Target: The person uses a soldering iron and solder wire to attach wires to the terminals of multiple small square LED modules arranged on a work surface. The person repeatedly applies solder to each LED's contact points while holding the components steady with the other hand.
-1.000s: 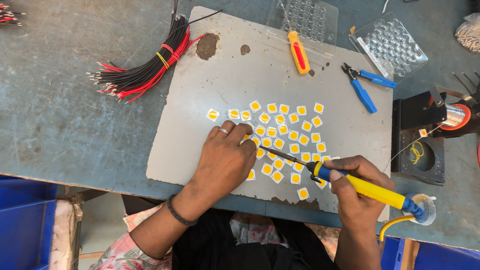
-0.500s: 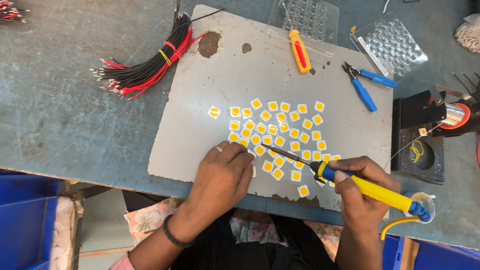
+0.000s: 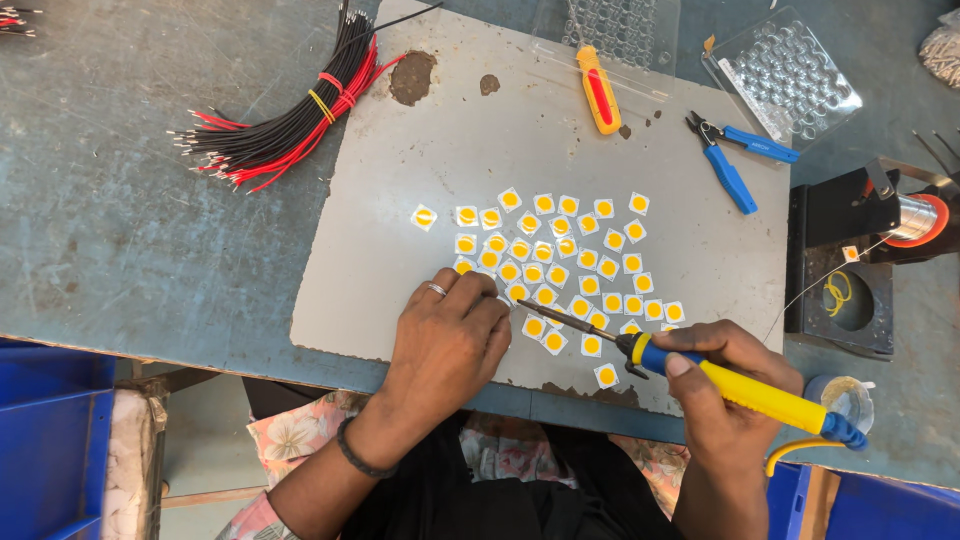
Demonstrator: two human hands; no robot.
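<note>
Several small white square chips with yellow centres [image 3: 560, 260] lie spread on a grey board [image 3: 400, 200]. My right hand [image 3: 735, 395] grips a yellow and blue soldering iron [image 3: 740, 385]; its dark tip points left to the chips at about the board's front middle. My left hand [image 3: 450, 340], with a ring and a dark wristband, rests palm down on the board. Its fingertips press at the chips just beside the iron's tip. What lies under the fingers is hidden.
A bundle of red and black wires [image 3: 290, 120] lies at the back left. An orange screwdriver [image 3: 598, 90], blue pliers [image 3: 735, 160], clear blister trays [image 3: 790, 75] and a black solder stand with a spool [image 3: 850, 260] sit behind and right. Blue bins [image 3: 50, 430] stand below the table edge.
My left hand slid back toward me and to the right, uncovering several chips. The soldering iron's tip shifted slightly toward the near chips.
</note>
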